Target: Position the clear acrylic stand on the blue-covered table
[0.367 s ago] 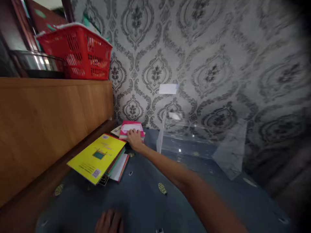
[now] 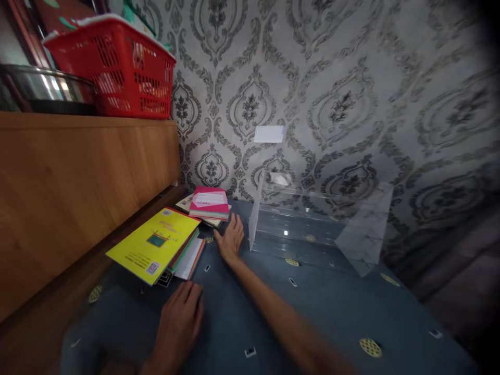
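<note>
My right hand [image 2: 231, 239] is stretched over the blue cloth just right of a pink book [image 2: 210, 202], fingers spread and empty. That book lies on other books by the wall, a white label on its cover. My left hand [image 2: 180, 312] is nearer me, its fingers loosely bent and nothing visible in them. Its fingertips are close to the near corner of a book pile. On top of that pile is a yellow book [image 2: 156, 244]; a white book with a red edge [image 2: 190, 260] sticks out beneath it.
A clear plastic rack [image 2: 300, 229] stands on the blue tablecloth [image 2: 297, 312] to the right, against the patterned wall. Along the left runs a wooden cabinet [image 2: 86, 198], bearing a red basket [image 2: 128, 73] and a metal bowl [image 2: 50, 86].
My right hand has come off the pink book and moved right, fingers spreading. My left hand has risen from the bottom edge toward the yellow book's pile. The view has shifted slightly.
</note>
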`<action>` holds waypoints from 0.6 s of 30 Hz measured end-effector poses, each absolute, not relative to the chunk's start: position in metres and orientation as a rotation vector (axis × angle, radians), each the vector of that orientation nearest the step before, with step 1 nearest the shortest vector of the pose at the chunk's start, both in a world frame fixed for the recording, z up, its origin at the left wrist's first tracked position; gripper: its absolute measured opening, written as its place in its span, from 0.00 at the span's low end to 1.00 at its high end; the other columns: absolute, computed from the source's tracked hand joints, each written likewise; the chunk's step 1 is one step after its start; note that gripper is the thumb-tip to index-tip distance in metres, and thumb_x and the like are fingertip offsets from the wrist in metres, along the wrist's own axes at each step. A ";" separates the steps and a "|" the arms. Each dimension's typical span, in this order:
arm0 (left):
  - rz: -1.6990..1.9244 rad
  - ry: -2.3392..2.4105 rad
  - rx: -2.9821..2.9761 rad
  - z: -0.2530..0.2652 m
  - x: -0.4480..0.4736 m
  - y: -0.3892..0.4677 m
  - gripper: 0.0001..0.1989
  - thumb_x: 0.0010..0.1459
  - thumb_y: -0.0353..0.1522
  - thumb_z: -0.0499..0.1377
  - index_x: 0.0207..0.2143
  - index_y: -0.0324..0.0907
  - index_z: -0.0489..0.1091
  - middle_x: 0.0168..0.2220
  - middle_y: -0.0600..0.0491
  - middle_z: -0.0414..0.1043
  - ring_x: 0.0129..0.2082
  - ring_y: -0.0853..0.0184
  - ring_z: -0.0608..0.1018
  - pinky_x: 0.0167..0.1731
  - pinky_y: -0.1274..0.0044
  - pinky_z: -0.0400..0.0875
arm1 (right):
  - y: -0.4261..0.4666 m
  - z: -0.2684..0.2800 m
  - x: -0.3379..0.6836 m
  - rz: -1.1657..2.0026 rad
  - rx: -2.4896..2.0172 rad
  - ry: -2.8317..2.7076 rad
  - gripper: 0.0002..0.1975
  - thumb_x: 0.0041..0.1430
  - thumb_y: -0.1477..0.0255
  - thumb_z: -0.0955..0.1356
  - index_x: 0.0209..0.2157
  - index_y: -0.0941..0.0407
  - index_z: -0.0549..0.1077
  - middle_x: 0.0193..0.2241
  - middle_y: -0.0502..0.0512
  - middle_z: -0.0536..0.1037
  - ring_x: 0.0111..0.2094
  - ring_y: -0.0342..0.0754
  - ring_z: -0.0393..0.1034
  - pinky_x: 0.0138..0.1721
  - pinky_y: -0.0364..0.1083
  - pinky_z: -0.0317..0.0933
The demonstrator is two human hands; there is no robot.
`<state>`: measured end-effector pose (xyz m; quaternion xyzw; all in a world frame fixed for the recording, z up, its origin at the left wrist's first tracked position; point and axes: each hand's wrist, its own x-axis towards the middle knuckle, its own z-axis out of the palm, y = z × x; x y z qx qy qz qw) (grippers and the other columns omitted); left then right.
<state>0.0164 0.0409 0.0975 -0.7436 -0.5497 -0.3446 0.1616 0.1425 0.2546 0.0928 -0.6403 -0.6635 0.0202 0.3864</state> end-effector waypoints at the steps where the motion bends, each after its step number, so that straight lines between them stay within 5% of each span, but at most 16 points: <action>1: -0.976 -1.578 -2.162 0.098 0.022 0.049 0.11 0.66 0.28 0.48 0.39 0.45 0.70 0.36 0.51 0.77 0.38 0.63 0.80 0.39 0.72 0.76 | 0.255 0.084 0.141 0.172 -1.711 -1.609 0.43 0.58 0.63 0.70 0.68 0.65 0.51 0.65 0.77 0.59 0.65 0.67 0.55 0.59 0.60 0.56; 4: -0.907 -1.599 -2.262 0.089 0.034 0.070 0.11 0.65 0.27 0.48 0.39 0.45 0.69 0.36 0.50 0.77 0.38 0.62 0.80 0.40 0.70 0.77 | 0.269 0.072 0.133 0.406 -1.806 -1.649 0.41 0.54 0.62 0.73 0.64 0.64 0.58 0.61 0.77 0.66 0.62 0.67 0.61 0.58 0.60 0.58; 12: -0.880 -1.648 -2.314 0.058 0.035 0.092 0.10 0.65 0.28 0.49 0.39 0.45 0.69 0.39 0.50 0.78 0.39 0.62 0.81 0.40 0.70 0.78 | 0.320 0.073 0.124 0.299 -1.754 -1.799 0.27 0.59 0.68 0.71 0.59 0.59 0.69 0.60 0.68 0.71 0.64 0.64 0.58 0.63 0.60 0.49; 18: -0.788 -1.561 -2.274 0.047 0.036 0.093 0.13 0.63 0.25 0.49 0.44 0.45 0.69 0.44 0.48 0.79 0.46 0.59 0.81 0.44 0.69 0.79 | 0.352 0.064 0.137 0.270 -1.679 -1.824 0.25 0.58 0.69 0.71 0.57 0.61 0.72 0.56 0.68 0.75 0.60 0.62 0.65 0.59 0.56 0.56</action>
